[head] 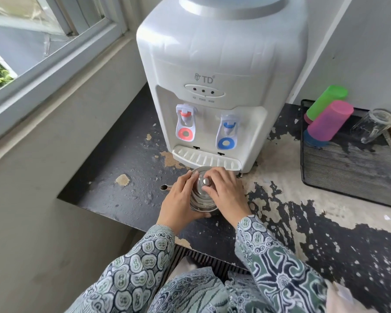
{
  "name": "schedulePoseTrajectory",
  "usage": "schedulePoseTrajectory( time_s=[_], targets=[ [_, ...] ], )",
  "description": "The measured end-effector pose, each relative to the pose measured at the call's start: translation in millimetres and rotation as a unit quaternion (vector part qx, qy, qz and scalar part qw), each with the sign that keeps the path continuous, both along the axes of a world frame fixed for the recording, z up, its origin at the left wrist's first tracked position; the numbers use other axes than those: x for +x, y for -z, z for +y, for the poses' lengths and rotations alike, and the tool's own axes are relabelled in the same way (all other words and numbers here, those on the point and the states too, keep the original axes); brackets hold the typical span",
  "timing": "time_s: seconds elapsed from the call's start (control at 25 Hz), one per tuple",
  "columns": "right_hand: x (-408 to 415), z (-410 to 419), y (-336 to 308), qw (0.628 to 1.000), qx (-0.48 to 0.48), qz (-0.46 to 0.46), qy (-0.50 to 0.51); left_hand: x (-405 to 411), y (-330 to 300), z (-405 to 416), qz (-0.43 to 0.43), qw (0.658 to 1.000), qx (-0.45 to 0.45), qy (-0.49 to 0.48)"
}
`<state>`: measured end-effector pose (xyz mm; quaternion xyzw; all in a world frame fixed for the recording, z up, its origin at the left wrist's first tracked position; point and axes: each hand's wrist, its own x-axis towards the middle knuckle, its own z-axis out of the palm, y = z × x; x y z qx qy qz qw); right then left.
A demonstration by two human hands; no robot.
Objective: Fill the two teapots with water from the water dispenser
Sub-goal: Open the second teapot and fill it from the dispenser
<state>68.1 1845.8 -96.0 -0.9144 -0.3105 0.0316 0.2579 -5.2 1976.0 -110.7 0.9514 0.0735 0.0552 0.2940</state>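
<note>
Head view: I see a steel teapot on the worn counter, just before the water dispenser drip tray. Left hand grips its side; right hand pinches the lid knob.

Bare counter left of teapot; dispenser close behind.

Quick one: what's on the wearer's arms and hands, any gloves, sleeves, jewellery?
Both hands are bare: no gloves, and no rings or watch show on the left hand or right hand. Long batik-patterned sleeves reach both wrists, in pale green, dark blue and white; the left sleeve bears rounded medallion motifs, the right sleeve larger swirling ones.
</note>
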Motion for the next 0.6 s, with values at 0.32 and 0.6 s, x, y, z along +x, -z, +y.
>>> schedulePoseTrajectory(
  time_s=[0.32,0.6],
  targets=[
    [15.1,7.3,-26.8,0.992,-0.101,0.064,-0.03,4.5,-12.2,0.1,0.06,0.997,0.048,0.002],
    [22.3,-2.6,-26.7,0.976,0.021,0.215,-0.035,16.2,-30.8,14.7,0.151,0.986,0.042,0.061]
  ],
)
